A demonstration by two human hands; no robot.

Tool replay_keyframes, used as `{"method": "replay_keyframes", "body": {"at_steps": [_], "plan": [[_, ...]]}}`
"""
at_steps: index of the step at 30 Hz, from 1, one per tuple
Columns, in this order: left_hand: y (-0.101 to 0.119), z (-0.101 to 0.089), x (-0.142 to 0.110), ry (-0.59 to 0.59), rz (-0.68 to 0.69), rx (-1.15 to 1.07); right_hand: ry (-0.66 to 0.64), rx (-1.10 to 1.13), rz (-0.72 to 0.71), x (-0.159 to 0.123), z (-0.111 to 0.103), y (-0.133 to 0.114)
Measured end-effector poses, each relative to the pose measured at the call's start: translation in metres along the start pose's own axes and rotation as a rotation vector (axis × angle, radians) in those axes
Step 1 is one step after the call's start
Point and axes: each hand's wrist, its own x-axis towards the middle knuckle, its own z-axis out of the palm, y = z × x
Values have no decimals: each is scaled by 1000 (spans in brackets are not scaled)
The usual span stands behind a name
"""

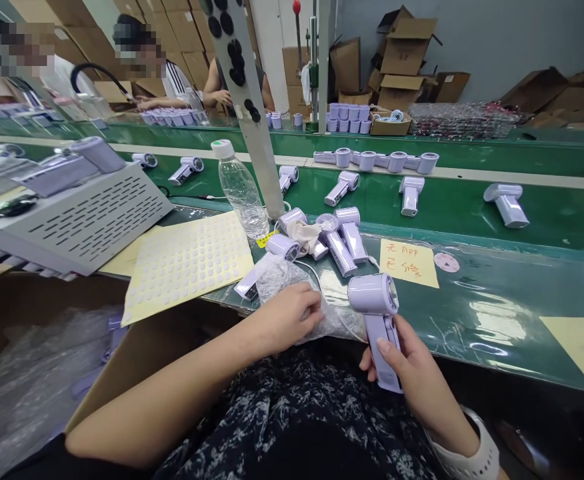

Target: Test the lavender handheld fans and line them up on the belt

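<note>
My right hand (407, 357) is wrapped round the handle of a light purple handheld fan (375, 297), held upright with its round head at the top, in front of the bench edge. My left hand (297, 317) has its fingers curled together over a crumpled clear plastic bag (277, 277); whether anything is inside them is hidden. Just beyond the bag lie several more purple fans, one with its round grille (327, 223) facing up, beside a beige cloth (303, 235). A white cable (317, 277) runs between the bag and these fans.
A sheet of round stickers (187, 263), a plastic bottle (239, 190) and a grey vented metal box (102, 220) stand left. A slanted post (255, 113) rises ahead. Fans lie along the green conveyor (452, 207). A carton (97, 380) sits lower left. Co-workers sit opposite.
</note>
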Motion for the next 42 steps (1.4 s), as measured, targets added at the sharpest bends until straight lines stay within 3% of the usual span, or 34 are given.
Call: {"method": "replay_keyframes", "body": {"at_steps": [2,6,10,14,17,20,22,25,28,30,32,33,35,36,38,40,42], "plan": [[-2,-2,2,23,-22,-176,18,-126,-28,-2,0,1],[-12,5,8,23,-102,-581,6,-393,-219,2,10,-1],[-31,15,13,136,-182,-798,5,-674,-324,16,27,-4],[-40,12,12,261,-241,-909,-19,-960,-376,22,38,-6],[-24,3,6,329,-161,-664,-43,-1151,-450,19,45,-9],[6,-4,-4,299,133,-79,-78,-1234,-511,17,54,-18],[24,-9,-11,268,370,225,-104,-1139,-480,21,56,-27],[39,-18,-20,307,510,453,-173,-630,-153,26,51,-47],[45,-28,-24,365,526,430,-448,52,169,22,42,-69],[47,-38,-27,438,499,268,-668,226,188,15,39,-81],[48,-52,-30,532,402,-25,-686,0,15,7,39,-90],[49,-59,-33,577,356,-199,-583,-200,-148,4,40,-94],[46,-74,-39,664,342,-517,-243,-558,-532,1,42,-103],[44,-80,-42,716,392,-623,-101,-640,-687,1,42,-107],[38,-84,-47,790,536,-670,9,-619,-851,1,44,-118],[32,-78,-49,693,637,-532,-29,-537,-897,3,48,-126],[27,-63,-47,490,646,-380,-105,-578,-965,5,56,-129]]}}
